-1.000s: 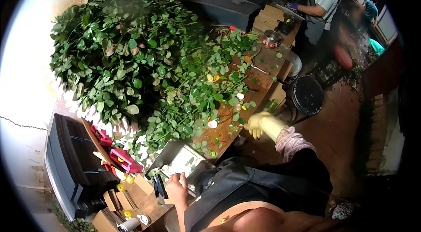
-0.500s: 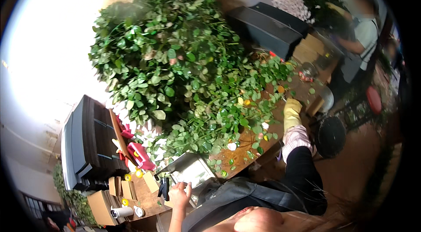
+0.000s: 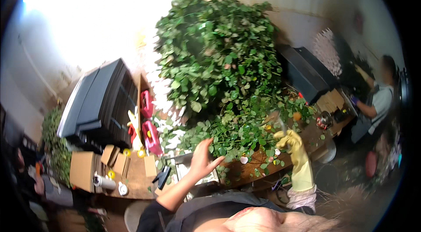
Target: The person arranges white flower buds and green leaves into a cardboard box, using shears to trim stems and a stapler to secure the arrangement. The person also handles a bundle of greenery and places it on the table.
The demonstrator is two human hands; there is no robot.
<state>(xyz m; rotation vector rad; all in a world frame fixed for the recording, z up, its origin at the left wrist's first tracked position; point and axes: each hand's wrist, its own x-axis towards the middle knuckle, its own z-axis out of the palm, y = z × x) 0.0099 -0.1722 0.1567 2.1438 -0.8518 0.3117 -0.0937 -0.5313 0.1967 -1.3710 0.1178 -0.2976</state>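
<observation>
My bare left hand [image 3: 202, 160] is raised with thumb and fingers spread, holding nothing, over a shallow light tray [image 3: 209, 178] at the table's front edge. Beside it on the table lies a black stapler-like tool [image 3: 162, 177], apart from the hand. My right hand [image 3: 290, 140] wears a long yellow rubber glove. Its fingers are curled around a thin greyish tool [image 3: 281, 122], too blurred to name. Just beyond both hands, a tall heap of leafy rose stems [image 3: 223, 65] covers the table, with loose leaves and a few pale petals toward the front.
Stacked dark boxes [image 3: 98, 100] stand at left, near pink holders [image 3: 152, 137], cardboard pieces [image 3: 83, 170] and a white roll [image 3: 104, 182]. A dark box [image 3: 307, 74] sits right of the heap. Another person [image 3: 379, 100] works at far right; a dark bucket [image 3: 326, 177] stands below.
My left hand has risen and moved right, away from the black tool, its fingers spreading. My gloved right hand has drawn nearer to my body. The whole view has shifted.
</observation>
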